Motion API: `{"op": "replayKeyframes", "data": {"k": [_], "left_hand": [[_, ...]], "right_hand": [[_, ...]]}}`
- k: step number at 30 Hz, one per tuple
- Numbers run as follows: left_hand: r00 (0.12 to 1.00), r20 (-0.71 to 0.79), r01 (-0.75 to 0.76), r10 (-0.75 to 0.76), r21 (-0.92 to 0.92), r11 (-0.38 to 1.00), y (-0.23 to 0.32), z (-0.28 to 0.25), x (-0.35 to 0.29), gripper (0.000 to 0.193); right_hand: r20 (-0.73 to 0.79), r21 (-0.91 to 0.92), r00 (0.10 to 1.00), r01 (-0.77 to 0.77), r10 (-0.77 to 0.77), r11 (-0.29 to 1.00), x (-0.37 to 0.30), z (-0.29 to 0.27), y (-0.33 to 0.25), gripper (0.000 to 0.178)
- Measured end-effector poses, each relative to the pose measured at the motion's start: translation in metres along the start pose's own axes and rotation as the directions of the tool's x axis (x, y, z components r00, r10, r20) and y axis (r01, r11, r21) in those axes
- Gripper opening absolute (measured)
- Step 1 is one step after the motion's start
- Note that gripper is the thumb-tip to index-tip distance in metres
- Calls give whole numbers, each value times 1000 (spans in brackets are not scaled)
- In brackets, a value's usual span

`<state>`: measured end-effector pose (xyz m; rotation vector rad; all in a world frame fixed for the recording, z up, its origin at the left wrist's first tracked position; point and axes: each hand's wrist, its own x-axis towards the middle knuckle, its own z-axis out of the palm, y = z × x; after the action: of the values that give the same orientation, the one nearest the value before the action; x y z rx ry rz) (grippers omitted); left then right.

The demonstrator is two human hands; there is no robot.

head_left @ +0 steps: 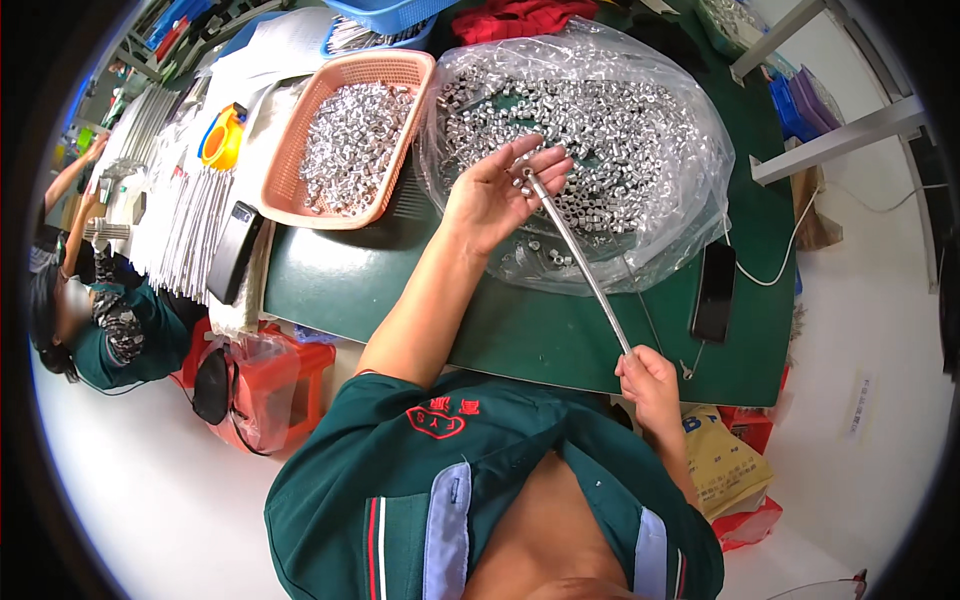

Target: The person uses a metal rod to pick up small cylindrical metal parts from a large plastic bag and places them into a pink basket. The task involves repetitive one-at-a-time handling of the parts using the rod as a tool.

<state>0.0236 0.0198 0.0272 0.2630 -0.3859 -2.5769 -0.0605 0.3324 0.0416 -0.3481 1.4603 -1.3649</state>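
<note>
My left hand [495, 195] is turned palm up over the near side of a clear plastic bag [705, 225] full of small silvery metal sleeves [610, 125]. Its fingers are stretched out, and a few loose sleeves lie on them. My right hand [650, 385], closed near the table's front edge, grips the near end of a slim metal rod [590, 275]. The rod slants up and to the left, and its far tip is at my left fingers, beside the loose sleeves. Whether a sleeve sits on the tip is too small to tell.
A peach basket [272, 190] of similar metal pieces stands left of the bag on the green table [350, 290]. Phones lie at right [713, 292] and left [235, 252]. Bundled rods [190, 230] lie at left, near a co-worker [110, 320]. A metal post [840, 138] stands right.
</note>
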Motion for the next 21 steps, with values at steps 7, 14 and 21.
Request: {"op": "replayKeyframes", "data": {"k": [7,14,21], "left_hand": [[1000,31,2,-5,92,996,0,-5,4,50],[995,-11,96,-96,5,995,-11,-7,6,41],[1000,-20,22,-23,-20,1000,-7,-3,2,45]], "right_hand": [[19,-9,999,-34,34,999,-3,-4,-2,23],[-24,-48,1000,-7,6,999,-2,2,5,20],[43,57,999,1,-4,998,7,11,-2,20]]}}
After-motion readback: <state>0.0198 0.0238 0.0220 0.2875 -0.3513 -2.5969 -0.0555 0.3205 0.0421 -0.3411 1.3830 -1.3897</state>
